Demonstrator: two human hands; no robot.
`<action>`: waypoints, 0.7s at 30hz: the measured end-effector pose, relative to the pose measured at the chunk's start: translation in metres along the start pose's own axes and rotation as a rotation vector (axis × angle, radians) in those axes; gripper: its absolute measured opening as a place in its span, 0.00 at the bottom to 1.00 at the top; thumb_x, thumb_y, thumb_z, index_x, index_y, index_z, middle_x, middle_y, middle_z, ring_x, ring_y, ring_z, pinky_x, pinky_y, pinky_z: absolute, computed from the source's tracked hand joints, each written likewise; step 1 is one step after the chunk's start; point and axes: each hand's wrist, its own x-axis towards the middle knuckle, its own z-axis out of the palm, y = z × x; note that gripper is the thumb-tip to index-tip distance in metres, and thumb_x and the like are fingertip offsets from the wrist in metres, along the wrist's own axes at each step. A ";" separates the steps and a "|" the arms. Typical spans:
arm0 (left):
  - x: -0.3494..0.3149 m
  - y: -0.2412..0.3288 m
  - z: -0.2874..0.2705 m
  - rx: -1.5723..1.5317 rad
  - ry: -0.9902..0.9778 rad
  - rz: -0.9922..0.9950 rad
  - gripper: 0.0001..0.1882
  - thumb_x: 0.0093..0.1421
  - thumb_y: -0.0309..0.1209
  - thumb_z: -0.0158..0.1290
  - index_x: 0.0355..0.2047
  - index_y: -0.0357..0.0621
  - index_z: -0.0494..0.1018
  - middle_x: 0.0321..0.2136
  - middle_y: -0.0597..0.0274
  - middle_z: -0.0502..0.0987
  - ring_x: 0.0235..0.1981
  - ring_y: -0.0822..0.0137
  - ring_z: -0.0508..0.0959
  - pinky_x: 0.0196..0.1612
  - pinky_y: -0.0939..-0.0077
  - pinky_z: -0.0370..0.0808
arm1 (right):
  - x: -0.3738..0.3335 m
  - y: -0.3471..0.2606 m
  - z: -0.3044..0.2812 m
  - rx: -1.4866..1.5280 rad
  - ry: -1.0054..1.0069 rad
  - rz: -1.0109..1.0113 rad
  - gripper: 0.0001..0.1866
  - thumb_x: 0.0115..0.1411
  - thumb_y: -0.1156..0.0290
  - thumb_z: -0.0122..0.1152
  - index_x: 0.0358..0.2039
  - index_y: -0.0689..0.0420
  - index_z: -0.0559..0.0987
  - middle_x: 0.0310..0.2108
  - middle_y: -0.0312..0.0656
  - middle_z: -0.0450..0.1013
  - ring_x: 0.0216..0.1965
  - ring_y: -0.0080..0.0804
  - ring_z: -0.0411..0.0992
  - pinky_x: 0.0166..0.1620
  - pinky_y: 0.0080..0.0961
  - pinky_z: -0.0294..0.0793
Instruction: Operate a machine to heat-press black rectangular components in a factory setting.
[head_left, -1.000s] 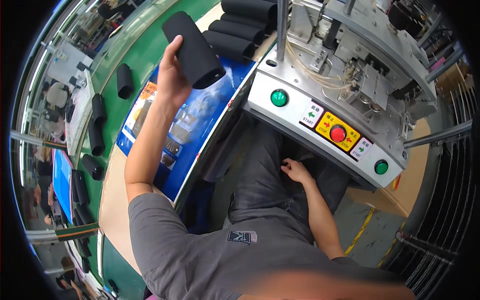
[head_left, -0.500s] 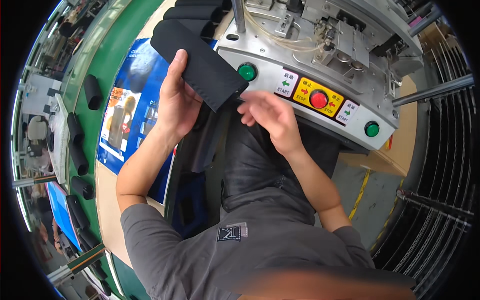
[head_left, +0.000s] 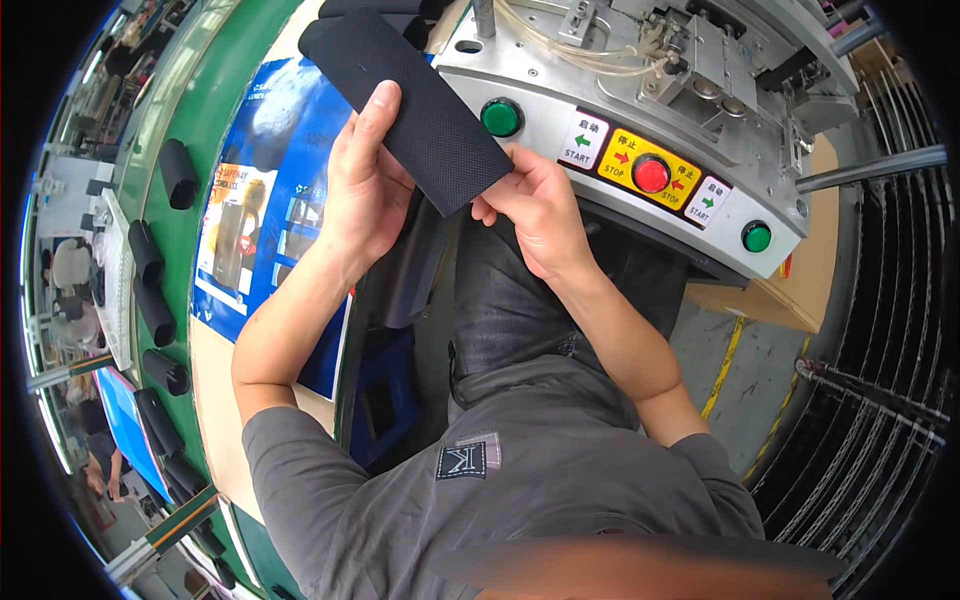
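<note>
The left hand (head_left: 372,180), raised, is clasping 1 black tube (head_left: 425,115) aslant near the left green button (head_left: 501,117); the right hand (head_left: 541,212) is reaching inward, touching the tube's lower end, its grip unclear.

Holding forearms (head_left: 300,310) forward, bent at both elbows (head_left: 264,378), clasping with left grip (head_left: 366,185), thumb (head_left: 379,108) extended, pinching with right grip (head_left: 543,215), fingers (head_left: 484,210) curled

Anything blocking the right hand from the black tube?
Nothing visible. The right hand is at the lower end of the black tube; the left hand holds it farther up, clear of that end.
</note>
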 end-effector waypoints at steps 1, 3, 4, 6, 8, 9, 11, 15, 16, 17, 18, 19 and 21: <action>0.001 -0.001 -0.002 0.000 0.004 -0.010 0.24 0.78 0.48 0.57 0.56 0.37 0.75 0.45 0.58 0.86 0.39 0.71 0.87 0.47 0.76 0.82 | 0.000 -0.002 0.001 0.006 0.006 0.006 0.07 0.71 0.77 0.61 0.47 0.65 0.82 0.32 0.43 0.81 0.30 0.25 0.76 0.37 0.19 0.73; 0.002 -0.002 -0.004 0.001 0.015 -0.030 0.24 0.77 0.48 0.57 0.55 0.37 0.75 0.45 0.58 0.85 0.39 0.71 0.87 0.47 0.76 0.83 | 0.000 -0.006 0.004 0.019 0.017 0.017 0.05 0.70 0.79 0.62 0.43 0.64 0.83 0.31 0.42 0.81 0.29 0.24 0.76 0.36 0.18 0.74; 0.002 -0.002 -0.003 0.000 0.015 -0.031 0.24 0.77 0.48 0.57 0.55 0.37 0.75 0.45 0.58 0.85 0.39 0.71 0.87 0.47 0.76 0.83 | 0.000 -0.008 0.004 0.019 0.018 0.018 0.05 0.70 0.79 0.62 0.43 0.64 0.83 0.31 0.42 0.81 0.29 0.24 0.76 0.36 0.18 0.74; 0.001 0.001 0.003 -0.019 0.045 -0.009 0.24 0.77 0.48 0.58 0.54 0.38 0.75 0.45 0.58 0.85 0.39 0.70 0.87 0.47 0.76 0.83 | -0.001 -0.012 0.004 0.087 0.018 0.045 0.04 0.68 0.80 0.62 0.42 0.64 0.83 0.31 0.42 0.81 0.29 0.24 0.76 0.36 0.18 0.74; 0.000 0.001 0.007 -0.038 0.076 0.013 0.23 0.77 0.48 0.59 0.54 0.38 0.74 0.44 0.58 0.85 0.38 0.70 0.87 0.46 0.76 0.84 | 0.000 -0.013 0.004 0.155 0.018 0.073 0.04 0.67 0.82 0.63 0.41 0.64 0.83 0.31 0.42 0.81 0.29 0.23 0.75 0.36 0.17 0.73; 0.000 0.001 0.007 -0.038 0.078 0.013 0.23 0.77 0.48 0.59 0.54 0.38 0.74 0.44 0.58 0.85 0.38 0.70 0.87 0.46 0.76 0.84 | 0.001 -0.011 0.004 0.155 0.017 0.075 0.04 0.67 0.82 0.63 0.41 0.64 0.83 0.31 0.42 0.81 0.29 0.23 0.75 0.36 0.17 0.73; 0.000 -0.001 0.007 -0.028 0.074 0.025 0.23 0.76 0.48 0.59 0.54 0.38 0.74 0.44 0.58 0.85 0.38 0.70 0.88 0.45 0.76 0.84 | 0.005 -0.004 0.000 0.144 0.013 0.058 0.03 0.67 0.81 0.64 0.40 0.64 0.83 0.31 0.43 0.81 0.29 0.24 0.75 0.36 0.18 0.74; 0.002 -0.003 0.000 0.029 0.060 0.028 0.25 0.76 0.50 0.58 0.56 0.40 0.74 0.46 0.56 0.85 0.41 0.66 0.88 0.46 0.73 0.84 | 0.009 0.004 -0.001 0.131 -0.004 0.042 0.03 0.66 0.81 0.66 0.40 0.63 0.83 0.32 0.43 0.81 0.29 0.24 0.75 0.37 0.18 0.74; 0.003 -0.004 -0.006 0.075 0.049 0.021 0.27 0.76 0.53 0.57 0.58 0.41 0.74 0.48 0.53 0.85 0.45 0.63 0.88 0.48 0.71 0.85 | 0.009 0.005 0.000 0.127 -0.019 0.042 0.03 0.66 0.81 0.66 0.40 0.63 0.82 0.32 0.43 0.81 0.29 0.24 0.75 0.37 0.19 0.75; 0.004 -0.004 -0.010 0.122 0.038 0.015 0.30 0.75 0.56 0.56 0.59 0.42 0.74 0.50 0.51 0.85 0.48 0.60 0.88 0.50 0.69 0.85 | 0.009 0.006 0.001 0.123 -0.034 0.042 0.03 0.66 0.81 0.66 0.39 0.63 0.82 0.32 0.43 0.81 0.29 0.24 0.75 0.37 0.19 0.75; 0.004 -0.004 -0.012 0.169 0.027 0.008 0.32 0.75 0.59 0.54 0.61 0.42 0.74 0.52 0.48 0.85 0.52 0.57 0.89 0.53 0.67 0.85 | 0.010 0.007 0.002 0.120 -0.048 0.041 0.03 0.66 0.81 0.66 0.39 0.63 0.82 0.32 0.43 0.81 0.30 0.24 0.75 0.38 0.19 0.75; 0.005 -0.005 -0.012 0.168 0.027 0.005 0.32 0.75 0.59 0.54 0.61 0.42 0.74 0.52 0.48 0.85 0.52 0.57 0.89 0.53 0.67 0.85 | 0.011 0.008 0.002 0.121 -0.046 0.043 0.03 0.66 0.81 0.66 0.39 0.63 0.82 0.32 0.43 0.81 0.30 0.24 0.75 0.38 0.19 0.75; 0.005 -0.003 -0.010 0.178 0.037 0.014 0.33 0.74 0.59 0.55 0.62 0.42 0.73 0.52 0.47 0.85 0.53 0.55 0.88 0.53 0.65 0.86 | 0.015 0.010 0.003 0.130 -0.050 0.036 0.03 0.66 0.80 0.67 0.40 0.62 0.82 0.33 0.44 0.82 0.30 0.25 0.75 0.38 0.19 0.75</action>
